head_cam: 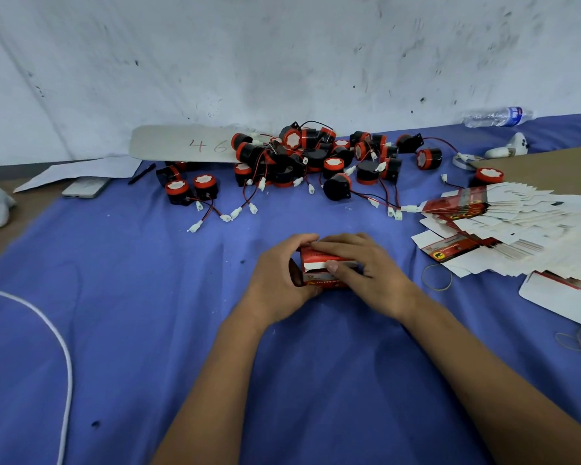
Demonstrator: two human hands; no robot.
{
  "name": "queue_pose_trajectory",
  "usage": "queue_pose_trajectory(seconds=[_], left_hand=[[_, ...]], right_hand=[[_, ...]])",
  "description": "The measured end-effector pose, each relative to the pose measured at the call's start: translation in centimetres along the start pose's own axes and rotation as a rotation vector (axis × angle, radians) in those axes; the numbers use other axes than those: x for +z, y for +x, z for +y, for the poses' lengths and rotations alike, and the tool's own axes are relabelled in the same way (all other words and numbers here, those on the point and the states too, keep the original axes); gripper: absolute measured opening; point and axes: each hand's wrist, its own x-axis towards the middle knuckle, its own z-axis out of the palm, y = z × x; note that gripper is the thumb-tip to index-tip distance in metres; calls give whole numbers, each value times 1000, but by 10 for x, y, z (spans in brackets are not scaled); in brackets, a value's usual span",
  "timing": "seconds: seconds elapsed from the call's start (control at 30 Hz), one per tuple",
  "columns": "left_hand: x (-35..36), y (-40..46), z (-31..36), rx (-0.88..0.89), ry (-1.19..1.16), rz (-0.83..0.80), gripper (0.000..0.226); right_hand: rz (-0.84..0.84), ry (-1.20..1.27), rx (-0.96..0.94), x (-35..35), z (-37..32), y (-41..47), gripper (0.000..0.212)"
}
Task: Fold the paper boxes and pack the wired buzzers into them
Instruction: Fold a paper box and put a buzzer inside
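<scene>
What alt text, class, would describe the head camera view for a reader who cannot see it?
Both hands, left hand and right hand, grip a red paper box on a blue cloth; wired buzzers lie piled behind, flat boxes fanned right.

This looks like a small packing workshop. A big blue cloth [121, 297] covers the work table. In the upper middle sits a heap of black and red buzzers [302, 156] with thin wires. At the right lies a fan of flat paper boxes [503, 226], not folded yet. The white wall [282, 55] behind is scuffed and dirty.
</scene>
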Motion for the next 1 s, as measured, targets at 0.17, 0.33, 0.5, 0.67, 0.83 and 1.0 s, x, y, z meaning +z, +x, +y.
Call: queue_pose_trajectory(seconds=[0.17, 0.33, 0.5, 0.67, 0.83, 1.0], left_hand=[[-2, -1, -1, -41, -105, 41, 73], [-5, -1, 1, -30, -124, 126, 43], [-5, 1, -4, -10, -133, 167, 30], [-1, 2, -7, 35, -127, 177, 32], [2, 2, -7, 30, -154, 151, 30], [5, 3, -7, 47, -52, 172, 24]], right_hand=[[-85, 76, 107, -2, -2, -1, 38], [85, 306, 125, -4, -3, -2, 28], [205, 465, 161, -9, 5, -4, 14], [229, 386, 149, -6, 2, -1, 11], [230, 188, 69, -7, -3, 0, 8], [186, 41, -3, -9, -3, 0, 5]])
